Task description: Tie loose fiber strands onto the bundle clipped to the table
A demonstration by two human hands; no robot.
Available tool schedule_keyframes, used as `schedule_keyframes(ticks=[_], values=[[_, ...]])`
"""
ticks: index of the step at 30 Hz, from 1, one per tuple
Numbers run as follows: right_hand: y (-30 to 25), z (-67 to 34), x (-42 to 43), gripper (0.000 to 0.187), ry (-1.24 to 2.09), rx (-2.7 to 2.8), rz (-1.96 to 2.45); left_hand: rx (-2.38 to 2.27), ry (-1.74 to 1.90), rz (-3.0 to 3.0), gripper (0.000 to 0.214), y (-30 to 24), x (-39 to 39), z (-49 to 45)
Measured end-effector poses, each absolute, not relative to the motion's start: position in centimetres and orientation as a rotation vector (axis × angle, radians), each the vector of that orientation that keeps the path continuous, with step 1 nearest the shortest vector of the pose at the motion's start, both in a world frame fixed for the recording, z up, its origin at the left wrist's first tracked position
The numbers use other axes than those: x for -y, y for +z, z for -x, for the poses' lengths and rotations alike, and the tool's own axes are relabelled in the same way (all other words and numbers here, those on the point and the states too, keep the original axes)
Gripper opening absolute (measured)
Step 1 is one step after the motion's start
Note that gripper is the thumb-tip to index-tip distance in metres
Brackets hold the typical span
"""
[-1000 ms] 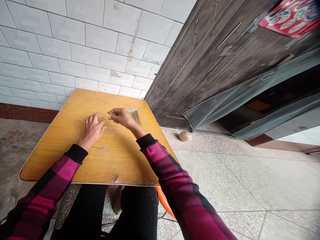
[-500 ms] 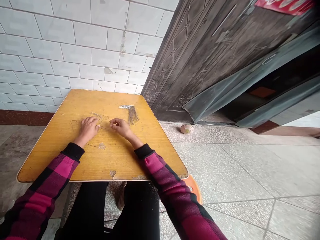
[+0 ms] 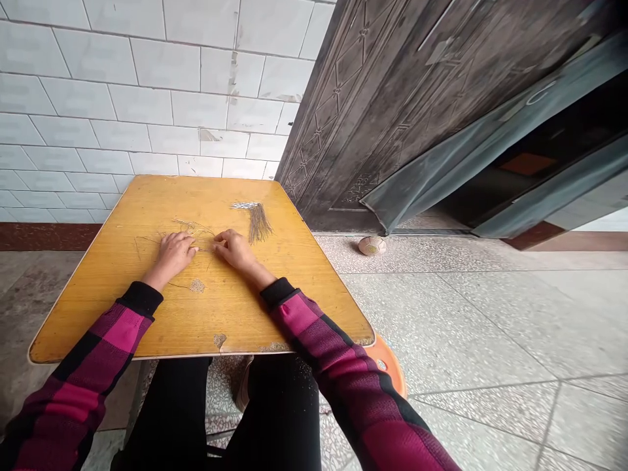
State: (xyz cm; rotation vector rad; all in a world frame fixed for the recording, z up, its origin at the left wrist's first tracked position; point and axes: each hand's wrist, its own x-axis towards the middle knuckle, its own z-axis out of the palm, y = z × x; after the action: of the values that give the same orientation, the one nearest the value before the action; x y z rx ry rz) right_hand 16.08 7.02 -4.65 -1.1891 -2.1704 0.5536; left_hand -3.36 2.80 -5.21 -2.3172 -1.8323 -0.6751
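My left hand [image 3: 173, 254] and my right hand [image 3: 233, 249] lie close together on a yellow wooden tabletop [image 3: 235, 314]. Their fingertips meet over fine tan fibres [image 3: 196, 229], and a thin strand seems pinched between them. The fibres spread loosely under and beyond my left hand. A little beyond my right hand lies a brown fibre bundle [image 3: 259, 224], its top bound by a silvery strip [image 3: 245, 205]. A small tuft of fibre scraps [image 3: 197, 285] sits just below my hands.
A white tiled wall [image 3: 147, 98] rises behind the table, and a dark embossed metal door [image 3: 373, 111] stands to the right. A small round object [image 3: 371, 246] lies on the speckled floor [image 3: 466, 327]. An orange stool [image 3: 387, 362] shows beneath the table's right corner.
My right hand has come down from its raised position to the table and closer to my left hand. The camera view has turned, shifting the table and door in the frame.
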Motion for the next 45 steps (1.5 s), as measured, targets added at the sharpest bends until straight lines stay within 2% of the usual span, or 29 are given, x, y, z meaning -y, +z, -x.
schedule_keyframes(ticks=[2, 8, 13, 16, 21, 25, 29, 34, 45], values=[[-4.4, -16.4, -7.1, 0.018, 0.423, 2.239, 1.215, 1.840, -0.707, 2.323, 0.030, -5.2, -2.8, 3.3], [-4.8, -15.8, -7.1, 0.036, 0.189, 2.445, 1.183, 1.768, -0.922, 2.432, 0.039, -5.3, -3.0, 2.7], [-5.0, -15.4, -7.1, 0.025, 0.246, 2.375, 1.168, 1.614, -1.021, 2.514, 0.043, -4.7, -2.2, 1.6], [-4.9, -15.6, -7.2, 0.020, 0.530, 2.209, 1.099, 1.497, -1.119, 2.528, 0.052, -4.3, -1.8, 1.3], [-4.4, -15.6, -7.0, 0.029, 1.341, 1.677, 0.759, 1.564, -1.137, 2.426, 0.068, -4.3, -1.8, 1.3], [-4.1, -15.4, -6.5, 0.033, 1.609, 1.503, 0.570, 1.578, -1.108, 2.432, 0.072, -4.6, -2.2, 1.5], [-4.2, -15.2, -6.3, 0.033, 1.605, 1.527, 0.541, 1.428, -1.249, 2.489, 0.062, -4.7, -2.2, 1.4], [-3.8, -15.5, -6.0, 0.032, 1.760, 1.449, 0.436, 1.434, -1.219, 2.567, 0.016, -4.5, -2.4, 1.6], [-1.9, -17.9, -5.9, 0.030, 1.860, 1.296, 0.521, 1.674, -0.681, 2.442, 0.026, -5.3, -2.5, 3.4]])
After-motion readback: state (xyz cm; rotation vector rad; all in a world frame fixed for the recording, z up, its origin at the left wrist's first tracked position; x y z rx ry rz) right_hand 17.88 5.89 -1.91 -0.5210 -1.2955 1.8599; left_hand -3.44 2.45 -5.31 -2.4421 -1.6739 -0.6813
